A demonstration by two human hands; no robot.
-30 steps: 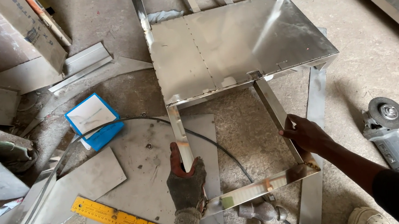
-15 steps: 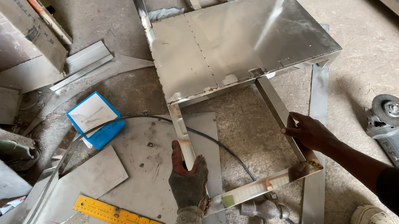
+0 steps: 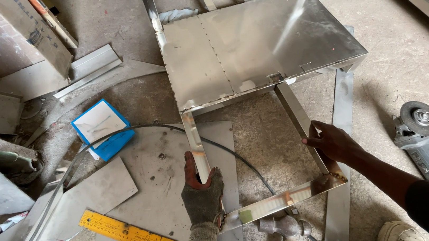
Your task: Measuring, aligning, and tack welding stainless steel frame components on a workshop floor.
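A shiny stainless steel frame lies on the concrete floor, with a flat sheet panel (image 3: 254, 47) at its far end and an open rectangle of rails near me. My left hand (image 3: 202, 193), in a worn grey fingerless glove, grips the frame's left rail (image 3: 192, 133) close to the near corner. My right hand (image 3: 333, 142) is bare and holds the right rail (image 3: 292, 109) just above the near crossbar (image 3: 281, 204). Both hands are wrapped around metal.
An angle grinder (image 3: 422, 138) lies on the floor at right. A blue-edged box (image 3: 101, 128) and a black cable (image 3: 135, 129) sit left of the frame. A yellow square ruler (image 3: 125, 233) and loose sheet offcuts (image 3: 95, 194) lie lower left.
Both hands keep their grip on the rails. The view has shifted slightly; the frame and hands stay almost where they were.
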